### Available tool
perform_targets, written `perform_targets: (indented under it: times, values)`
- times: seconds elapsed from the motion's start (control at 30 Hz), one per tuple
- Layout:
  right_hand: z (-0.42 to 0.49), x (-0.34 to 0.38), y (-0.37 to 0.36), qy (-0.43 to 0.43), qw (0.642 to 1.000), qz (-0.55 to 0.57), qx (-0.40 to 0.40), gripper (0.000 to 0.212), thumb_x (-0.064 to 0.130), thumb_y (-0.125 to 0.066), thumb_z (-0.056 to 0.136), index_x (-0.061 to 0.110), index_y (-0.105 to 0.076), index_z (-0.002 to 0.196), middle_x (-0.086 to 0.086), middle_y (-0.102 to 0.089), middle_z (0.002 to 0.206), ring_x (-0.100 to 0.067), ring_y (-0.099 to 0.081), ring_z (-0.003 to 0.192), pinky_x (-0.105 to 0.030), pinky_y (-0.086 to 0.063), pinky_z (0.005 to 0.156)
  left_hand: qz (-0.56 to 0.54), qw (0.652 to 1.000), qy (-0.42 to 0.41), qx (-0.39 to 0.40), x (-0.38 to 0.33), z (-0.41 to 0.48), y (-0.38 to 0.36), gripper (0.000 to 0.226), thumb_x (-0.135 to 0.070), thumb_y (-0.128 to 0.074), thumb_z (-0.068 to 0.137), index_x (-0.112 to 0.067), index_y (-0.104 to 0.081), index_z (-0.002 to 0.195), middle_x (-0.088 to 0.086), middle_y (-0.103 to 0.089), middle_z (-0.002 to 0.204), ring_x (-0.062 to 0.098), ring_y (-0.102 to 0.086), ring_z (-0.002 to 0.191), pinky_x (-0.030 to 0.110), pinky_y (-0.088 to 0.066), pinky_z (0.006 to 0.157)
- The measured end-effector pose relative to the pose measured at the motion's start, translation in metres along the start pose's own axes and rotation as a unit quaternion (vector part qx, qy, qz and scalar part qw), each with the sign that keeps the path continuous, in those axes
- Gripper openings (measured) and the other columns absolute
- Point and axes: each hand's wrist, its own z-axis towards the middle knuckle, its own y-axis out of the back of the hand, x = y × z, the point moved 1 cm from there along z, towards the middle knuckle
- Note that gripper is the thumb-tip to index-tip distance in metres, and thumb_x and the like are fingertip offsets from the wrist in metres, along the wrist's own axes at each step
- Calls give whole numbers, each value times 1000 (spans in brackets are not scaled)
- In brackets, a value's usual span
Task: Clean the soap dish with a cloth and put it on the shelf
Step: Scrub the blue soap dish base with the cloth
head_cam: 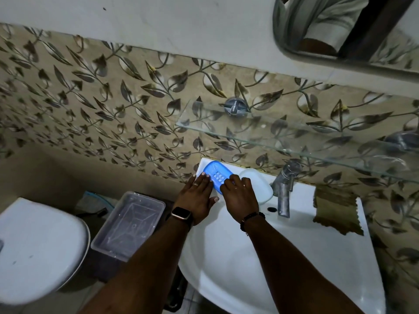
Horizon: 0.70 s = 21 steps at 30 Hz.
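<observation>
A blue soap dish with a slotted middle lies on the back left corner of the white sink. My left hand lies flat beside it, its straight fingertips touching the dish's left edge. My right hand has its fingers curled over the dish's right end. A brown cloth lies crumpled on the sink's right rim, away from both hands. The glass shelf juts from the tiled wall above the sink.
A metal tap stands just right of my right hand, with a white oval soap holder between them. A clear plastic box and a white toilet sit to the left. A mirror hangs at the top right.
</observation>
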Motion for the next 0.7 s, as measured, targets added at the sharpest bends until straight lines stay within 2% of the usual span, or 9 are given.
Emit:
perform_targets:
  times: [0.1, 0.2, 0.33, 0.4, 0.53, 0.7]
  values:
    - [0, 1, 3, 1, 1000, 9, -12, 29, 6, -36, 84, 16, -63, 90, -3, -63, 90, -29, -58, 102, -42, -39, 78, 0, 1000, 1, -2, 4, -4, 4, 68, -55, -19, 102, -12, -31, 154, 8, -25, 163, 21, -15, 152, 42, -6, 124]
    - [-5, 0, 9, 4, 999, 11, -36, 25, 5, -39, 86, 17, -61, 89, -2, -62, 90, -28, -58, 103, -42, -39, 79, -18, 999, 21, -31, 6, -11, 17, 65, -52, -23, 103, -11, -36, 151, 9, -30, 161, 24, -22, 151, 41, -10, 124]
    - [-15, -1, 27, 10, 996, 20, -85, 25, 2, -38, 86, 17, -59, 85, -1, -59, 86, -28, -59, 98, -41, -41, 76, -56, 993, 41, -93, 5, -20, 40, 55, -42, -42, 102, -4, -50, 142, 14, -46, 151, 32, -40, 142, 43, -24, 119]
    - [-20, -1, 39, 11, 993, 25, -113, 24, 1, -40, 86, 17, -58, 82, -1, -57, 83, -27, -58, 92, -39, -39, 72, -69, 989, 40, -126, 1, -23, 53, 51, -37, -49, 101, 0, -56, 135, 18, -55, 142, 37, -49, 133, 47, -35, 114]
    - [-35, -6, 62, 25, 987, 43, -156, 23, 1, -42, 86, 16, -58, 80, -1, -55, 78, -26, -54, 80, -38, -35, 65, -100, 980, 60, -162, -13, -33, 74, 47, -33, -49, 101, 2, -59, 130, 20, -60, 134, 40, -58, 120, 47, -49, 101]
    - [-56, -17, 86, 44, 984, 58, -161, 20, -3, -50, 82, 14, -61, 82, -6, -58, 80, -29, -55, 72, -39, -42, 61, -168, 964, 111, -176, -32, -42, 96, 37, -28, -47, 101, -3, -59, 125, 17, -59, 131, 42, -63, 100, 47, -54, 79]
